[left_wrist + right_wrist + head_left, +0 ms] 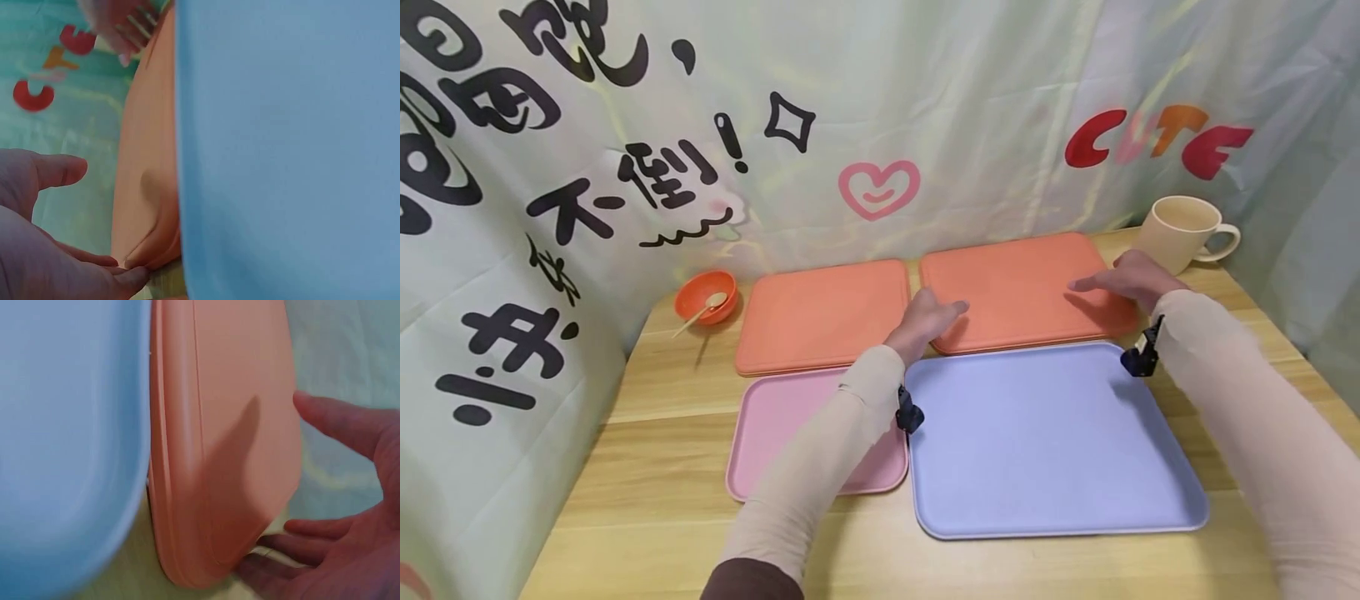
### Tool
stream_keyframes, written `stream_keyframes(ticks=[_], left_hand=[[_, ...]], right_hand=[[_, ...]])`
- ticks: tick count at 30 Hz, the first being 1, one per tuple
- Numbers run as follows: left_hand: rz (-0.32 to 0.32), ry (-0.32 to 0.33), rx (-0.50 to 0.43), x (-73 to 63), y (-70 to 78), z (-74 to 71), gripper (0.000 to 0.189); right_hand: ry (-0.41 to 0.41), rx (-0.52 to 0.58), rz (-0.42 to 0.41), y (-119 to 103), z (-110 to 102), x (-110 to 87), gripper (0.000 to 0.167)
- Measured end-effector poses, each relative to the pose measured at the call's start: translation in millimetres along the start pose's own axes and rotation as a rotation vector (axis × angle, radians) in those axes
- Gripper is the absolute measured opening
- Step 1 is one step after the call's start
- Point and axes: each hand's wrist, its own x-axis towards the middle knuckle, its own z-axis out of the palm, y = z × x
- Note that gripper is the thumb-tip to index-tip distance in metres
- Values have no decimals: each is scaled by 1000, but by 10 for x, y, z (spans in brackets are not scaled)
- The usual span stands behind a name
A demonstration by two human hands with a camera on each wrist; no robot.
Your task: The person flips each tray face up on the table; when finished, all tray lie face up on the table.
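Two orange trays lie side by side at the back of the table. My left hand [921, 321] is at the left edge of the right orange tray [1015, 292], its thumb raised over the surface. In the left wrist view, fingertips of the left hand [56, 256] touch that tray's corner. On the opposite edge is my right hand [1133, 279], thumb extended above the tray. The right wrist view has the right hand [350, 550] with fingertips right at the rounded rim and the thumb apart from the fingers.
A blue tray [1052, 442] lies in front, beside a pink tray [790, 408] partly covered by the left forearm. The left orange tray [823, 317] is behind the pink one. An orange bowl with a spoon [715, 300] stands back left; a beige mug [1180, 229] stands back right.
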Motion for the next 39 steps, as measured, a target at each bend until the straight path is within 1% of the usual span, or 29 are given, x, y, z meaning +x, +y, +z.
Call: stream_keyframes(ticks=[3, 6, 7, 11, 12, 14, 17, 21, 24, 28, 32, 35, 36, 39], left_hand=[[-14, 30, -81, 69, 38, -1, 83], [-35, 60, -182, 108, 67, -12, 82], [-45, 72, -218, 118, 77, -16, 83], [-88, 107, -338, 141, 126, -22, 89], [-96, 117, -369, 147, 139, -25, 92], [-110, 127, -415, 160, 161, -32, 93], [-124, 153, -477, 188, 186, -48, 93], [-139, 182, -530, 215, 210, -76, 93], [-139, 186, -561, 209, 232, -110, 93], [-142, 184, -605, 180, 277, -152, 98], [-131, 187, -649, 156, 328, -186, 100], [-125, 205, -679, 146, 373, -203, 90], [-132, 219, -685, 143, 389, -206, 86], [-125, 247, -727, 130, 433, -222, 71]], right_hand=[[30, 80, 54, 2, 36, 66, 57], [32, 161, 101, -17, 58, 89, 55], [26, 190, 110, -28, 59, 89, 63], [41, 276, 155, -71, 59, 79, 111], [46, 300, 166, -82, 61, 78, 115], [71, 349, 189, -99, 69, 82, 117], [84, 490, 207, -121, 71, 94, 116], [53, 707, 241, -148, 35, 109, 114], [20, 812, 277, -174, -4, 108, 115], [-1, 889, 305, -199, -78, 103, 117], [15, 910, 319, -245, -135, 79, 117], [47, 927, 305, -300, -142, 48, 117], [53, 941, 297, -317, -142, 38, 116], [66, 979, 265, -367, -140, 2, 116]])
